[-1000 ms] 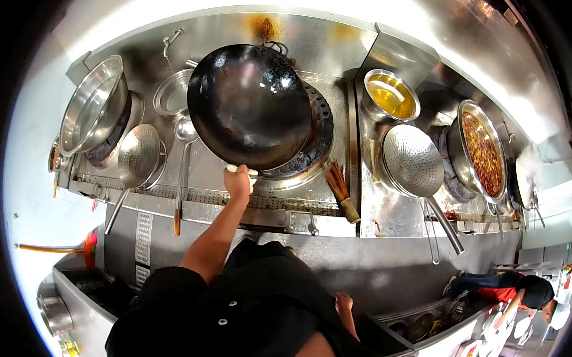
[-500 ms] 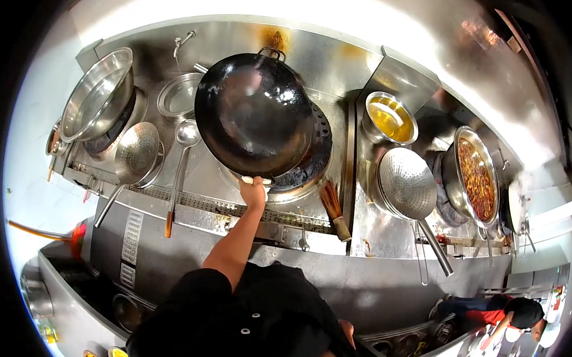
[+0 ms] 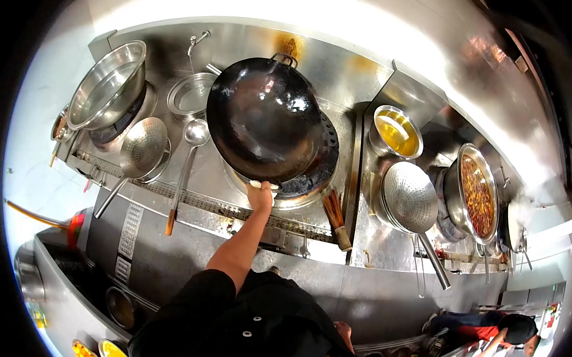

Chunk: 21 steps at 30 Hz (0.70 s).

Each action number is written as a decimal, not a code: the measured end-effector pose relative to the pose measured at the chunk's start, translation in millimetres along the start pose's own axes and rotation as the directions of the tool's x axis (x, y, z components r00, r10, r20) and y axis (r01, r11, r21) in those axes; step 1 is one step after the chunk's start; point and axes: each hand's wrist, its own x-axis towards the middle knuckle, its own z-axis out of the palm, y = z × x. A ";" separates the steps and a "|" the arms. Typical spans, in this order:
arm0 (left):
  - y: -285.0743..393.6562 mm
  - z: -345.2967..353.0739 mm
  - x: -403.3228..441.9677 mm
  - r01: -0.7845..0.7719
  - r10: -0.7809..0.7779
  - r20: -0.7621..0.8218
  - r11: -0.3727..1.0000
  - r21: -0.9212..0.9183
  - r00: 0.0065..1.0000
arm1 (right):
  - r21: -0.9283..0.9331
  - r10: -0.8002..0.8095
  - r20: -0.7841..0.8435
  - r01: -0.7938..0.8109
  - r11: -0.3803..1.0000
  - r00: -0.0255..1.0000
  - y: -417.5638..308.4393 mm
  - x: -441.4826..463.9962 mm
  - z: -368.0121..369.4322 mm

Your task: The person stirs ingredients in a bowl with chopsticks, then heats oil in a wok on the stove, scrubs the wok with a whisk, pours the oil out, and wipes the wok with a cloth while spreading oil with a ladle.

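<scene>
My left hand (image 3: 260, 195) is closed around the near handle of a large black wok, with a folded white cloth (image 3: 255, 183) between palm and handle. The wok (image 3: 261, 119) is tilted to the left above the burner (image 3: 311, 177), and its dark inside looks glossy and bare. Only part of my right hand (image 3: 344, 332) shows, low beside my black clothing; its fingers cannot be made out. Left of the wok lies a ladle (image 3: 196, 132) with a wooden handle end. A bamboo brush (image 3: 336, 218) rests right of the burner.
On the left are a steel basin of water (image 3: 106, 90), a perforated strainer (image 3: 144, 146) and a tap (image 3: 197, 39). To the right stand a bowl of yellow oil (image 3: 397, 132), another strainer (image 3: 409, 195) and a basin of reddish-brown food (image 3: 478, 192). A co-worker (image 3: 497, 325) bends at lower right.
The whole view has shifted slightly, so the stove sits a little further right and lower. My left hand still holds the wok, which stays tilted.
</scene>
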 end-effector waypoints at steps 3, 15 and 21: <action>2.3 1.3 -0.9 0.019 -0.019 -0.020 1.000 0.011 1.000 | -0.012 -0.015 0.013 0.015 1.000 1.000 -2.0 -1.2 5.2; 20.2 -3.3 -3.9 0.021 -0.019 -0.043 0.999 0.046 0.999 | -0.180 -0.136 0.179 0.169 0.969 0.974 9.3 -9.9 11.2; 22.3 -6.3 -8.9 0.003 -0.003 -0.012 1.000 0.000 1.000 | -0.662 -0.805 0.116 0.650 0.375 0.582 -126.4 -21.5 78.4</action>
